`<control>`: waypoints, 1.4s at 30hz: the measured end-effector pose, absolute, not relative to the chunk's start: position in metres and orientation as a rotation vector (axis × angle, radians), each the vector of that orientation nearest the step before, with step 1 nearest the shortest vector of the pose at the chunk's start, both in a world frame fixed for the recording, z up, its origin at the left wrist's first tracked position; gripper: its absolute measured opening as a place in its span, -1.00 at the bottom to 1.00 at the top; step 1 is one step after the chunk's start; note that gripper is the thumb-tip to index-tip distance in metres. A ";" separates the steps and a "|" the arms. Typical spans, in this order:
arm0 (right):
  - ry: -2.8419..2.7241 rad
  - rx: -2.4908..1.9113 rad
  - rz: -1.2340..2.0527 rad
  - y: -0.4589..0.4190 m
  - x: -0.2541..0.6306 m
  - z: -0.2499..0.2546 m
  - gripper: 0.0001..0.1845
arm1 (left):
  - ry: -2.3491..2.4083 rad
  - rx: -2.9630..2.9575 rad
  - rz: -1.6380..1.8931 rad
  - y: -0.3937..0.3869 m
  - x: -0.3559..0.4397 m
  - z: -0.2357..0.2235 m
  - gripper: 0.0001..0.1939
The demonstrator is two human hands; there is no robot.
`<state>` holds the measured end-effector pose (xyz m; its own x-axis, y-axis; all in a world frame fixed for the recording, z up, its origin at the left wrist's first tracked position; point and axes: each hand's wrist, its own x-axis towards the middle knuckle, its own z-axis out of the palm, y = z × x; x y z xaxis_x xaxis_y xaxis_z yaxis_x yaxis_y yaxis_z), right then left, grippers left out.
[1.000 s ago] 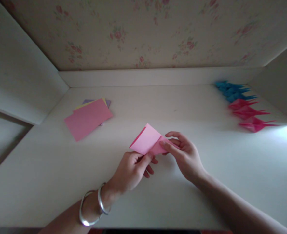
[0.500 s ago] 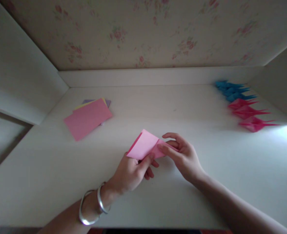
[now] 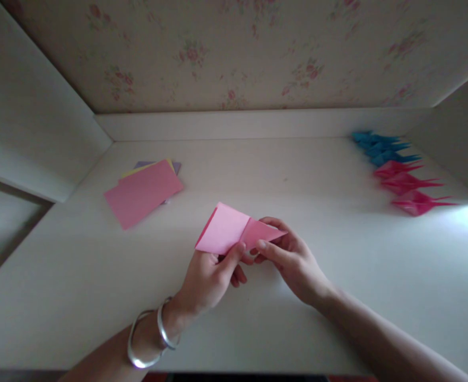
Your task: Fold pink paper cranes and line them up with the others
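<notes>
The folded pink paper (image 3: 223, 228) has shifted left, and the right hand's (image 3: 300, 265) thumb has slid off its crease to the lower rim, baring the pointed flap (image 3: 262, 232). The left hand (image 3: 206, 281) pinches the paper between thumb and fingers, above the table (image 3: 258, 339), between its front and back edges. The right fingers curl behind the flap; whether they grip, I cannot tell. The left hand seems to bear the hold.

Smooth, matt folded pink paper (image 3: 223, 229)
Round silver-coloured metal bangles (image 3: 161, 323) look glossy; the flat white tabletop (image 3: 274, 329), smooth with faint sheen.
</notes>
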<state>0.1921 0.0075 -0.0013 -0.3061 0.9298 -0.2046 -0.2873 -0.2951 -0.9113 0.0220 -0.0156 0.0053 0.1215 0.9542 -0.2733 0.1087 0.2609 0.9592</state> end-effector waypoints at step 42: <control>-1.033 -1.067 1.564 0.010 0.201 -0.006 -0.65 | 1.369 1.173 0.810 -0.014 0.018 0.007 -0.58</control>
